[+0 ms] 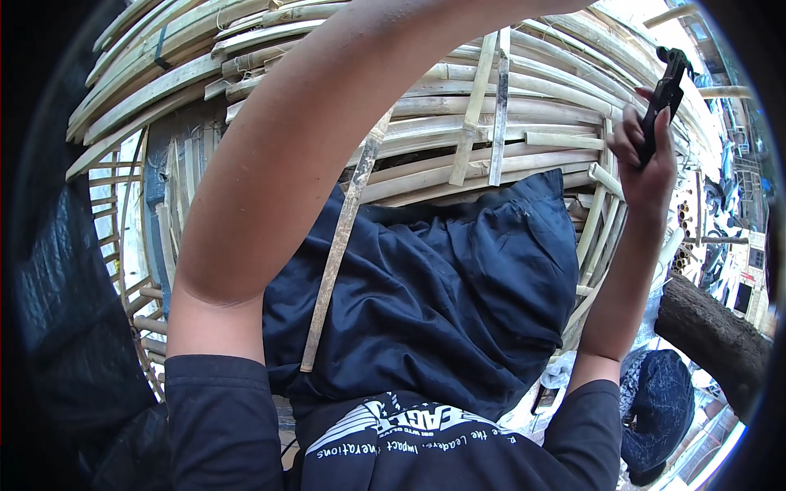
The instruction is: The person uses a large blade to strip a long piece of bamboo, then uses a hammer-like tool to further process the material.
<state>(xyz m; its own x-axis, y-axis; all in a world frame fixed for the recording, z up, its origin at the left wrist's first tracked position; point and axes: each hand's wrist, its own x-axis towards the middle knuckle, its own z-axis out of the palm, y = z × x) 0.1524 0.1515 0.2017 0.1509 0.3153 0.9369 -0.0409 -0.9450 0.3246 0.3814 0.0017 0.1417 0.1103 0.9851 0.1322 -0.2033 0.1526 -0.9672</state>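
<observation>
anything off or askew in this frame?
One loose bamboo strip lies diagonally across the person's dark lap, apart from the curved woven bamboo frame. The right hand grips a black tool. The left hand is out of view.

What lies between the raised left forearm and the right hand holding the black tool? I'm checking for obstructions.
In the head view: bamboo slats of the curved frame, above dark blue cloth.

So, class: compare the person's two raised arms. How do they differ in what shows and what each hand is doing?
The right hand is in full view, gripping a black tool; the left hand is out of the picture past the top edge. The left forearm fills the near view, broad and close, while the right forearm looks slimmer and farther off. Both reach up toward the bamboo frame and wear dark short sleeves.
</observation>
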